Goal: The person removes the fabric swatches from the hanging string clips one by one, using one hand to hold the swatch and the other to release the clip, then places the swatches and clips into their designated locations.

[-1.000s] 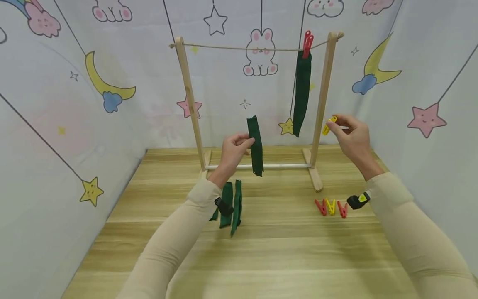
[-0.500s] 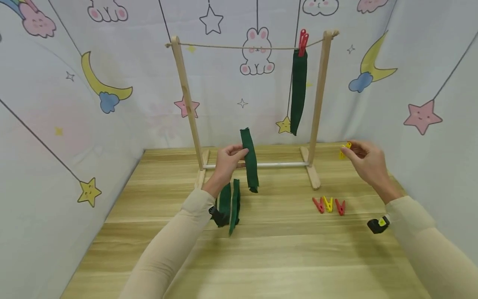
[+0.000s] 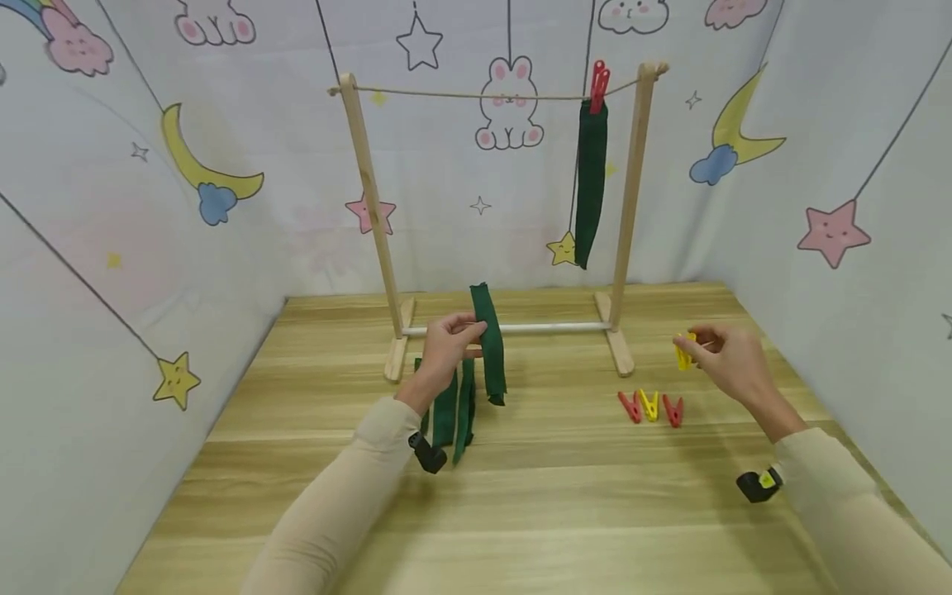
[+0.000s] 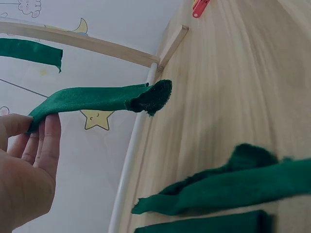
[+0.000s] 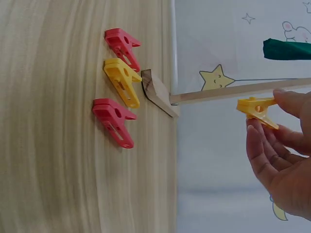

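Note:
Between thumb and fingers, my left hand (image 3: pixel 446 351) pinches a dark green cloth strip (image 3: pixel 491 355), which hangs nearly upright in front of the wooden rack. In the left wrist view the strip (image 4: pixel 97 99) droops with a frayed free end. My right hand (image 3: pixel 732 364) holds a yellow clothespin (image 5: pixel 257 108) between thumb and fingers, out to the right of the rack. Several more green strips (image 3: pixel 445 413) lie on the table below my left hand, partly hidden by it. Two red clothespins (image 3: pixel 673 411) and a yellow clothespin (image 3: pixel 649 405) lie on the table near my right hand.
The wooden rack (image 3: pixel 628 207) carries a string (image 3: pixel 446 94) across its top. A green strip (image 3: pixel 591 182) hangs from the string's right end, held by a red clothespin (image 3: pixel 598 88). A white bar (image 3: pixel 550 327) joins the rack's feet. Printed cloth walls surround the wooden table (image 3: pixel 565 512).
Both hands have come down: the left with the green strip, moving slightly left, the right with the yellow clothespin, moving outward to the right. The head view has shifted slightly.

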{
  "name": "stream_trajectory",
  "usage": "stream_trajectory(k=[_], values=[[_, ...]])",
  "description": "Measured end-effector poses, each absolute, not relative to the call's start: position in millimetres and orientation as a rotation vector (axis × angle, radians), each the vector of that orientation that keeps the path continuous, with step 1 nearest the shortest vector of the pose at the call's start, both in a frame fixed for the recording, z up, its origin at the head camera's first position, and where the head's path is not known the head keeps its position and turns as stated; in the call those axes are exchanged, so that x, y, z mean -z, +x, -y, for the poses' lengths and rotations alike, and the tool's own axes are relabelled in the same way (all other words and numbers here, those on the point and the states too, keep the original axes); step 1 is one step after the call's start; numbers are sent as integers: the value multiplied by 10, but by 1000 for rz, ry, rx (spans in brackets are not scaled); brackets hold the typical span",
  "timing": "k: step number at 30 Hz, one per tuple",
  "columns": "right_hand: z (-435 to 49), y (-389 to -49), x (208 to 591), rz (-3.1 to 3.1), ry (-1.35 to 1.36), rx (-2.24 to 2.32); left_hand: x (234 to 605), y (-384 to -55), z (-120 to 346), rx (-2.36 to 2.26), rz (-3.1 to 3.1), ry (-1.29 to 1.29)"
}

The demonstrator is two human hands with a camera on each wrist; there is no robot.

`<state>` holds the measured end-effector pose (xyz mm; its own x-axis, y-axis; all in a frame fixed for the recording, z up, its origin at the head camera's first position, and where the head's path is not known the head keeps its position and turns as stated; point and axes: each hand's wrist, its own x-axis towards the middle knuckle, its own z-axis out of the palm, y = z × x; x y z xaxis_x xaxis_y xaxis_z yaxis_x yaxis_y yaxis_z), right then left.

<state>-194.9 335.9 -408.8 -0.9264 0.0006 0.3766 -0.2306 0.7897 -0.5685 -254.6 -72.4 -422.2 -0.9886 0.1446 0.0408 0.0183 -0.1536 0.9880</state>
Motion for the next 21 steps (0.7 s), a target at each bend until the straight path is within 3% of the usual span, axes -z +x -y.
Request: stream_trajectory(k=[8, 21], values=[[-3454, -1803, 4134, 2990, 58, -913, 4260, -2370, 828, -2163, -1889, 163], [-3555, -1771, 4288, 3231, -20, -943, 4677, -2384, 920, -1890, -2035, 160]])
